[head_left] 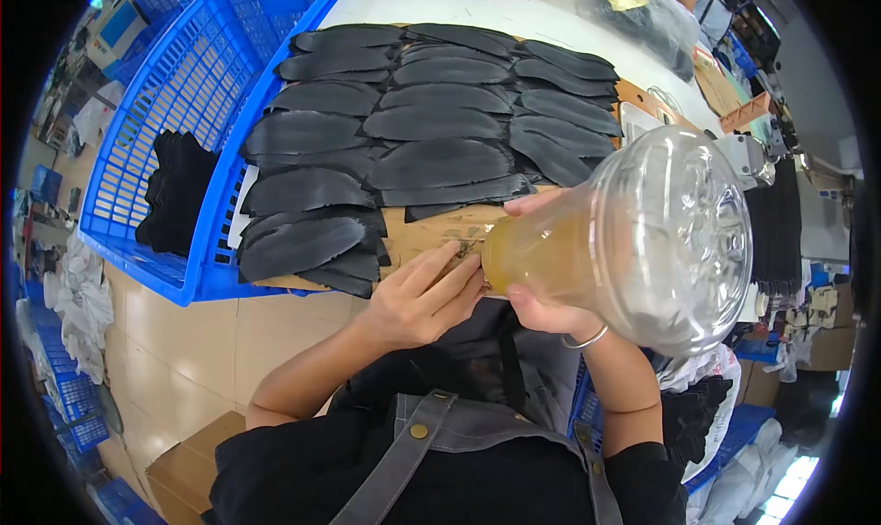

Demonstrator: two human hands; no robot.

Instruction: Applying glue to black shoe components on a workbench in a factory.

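- Clear plastic flared container with amber liquid (633, 240) sits tilted above the near edge of the work, its narrow end pointing left.
- Far left, a blue slatted plastic crate (170, 273) holds stacked black pieces with wavy edges (179, 195); its right rim runs along the left side of the work.
- Below the crate, glossy beige floor tiles (239, 332) give open space, with a brown cardboard box (197, 465) near the lower edge.
- Brown cardboard sheet (418, 239) carries overlapping black leaf-shaped pieces (440, 121) in three columns; a bare strip shows at its near edge.
- Left of the container's narrow end, the left hand (422, 291) has bent fingers over that strip; whether they pinch anything, I cannot tell.
- Beyond the sheet, the white desk (385, 6) has a bare stretch.
- Right hand (555, 314) grips the container around its narrower part.
- Right of the sheet, room is tighter: a clear plastic bag with dark contents (642, 20) and pale machinery (745, 158).
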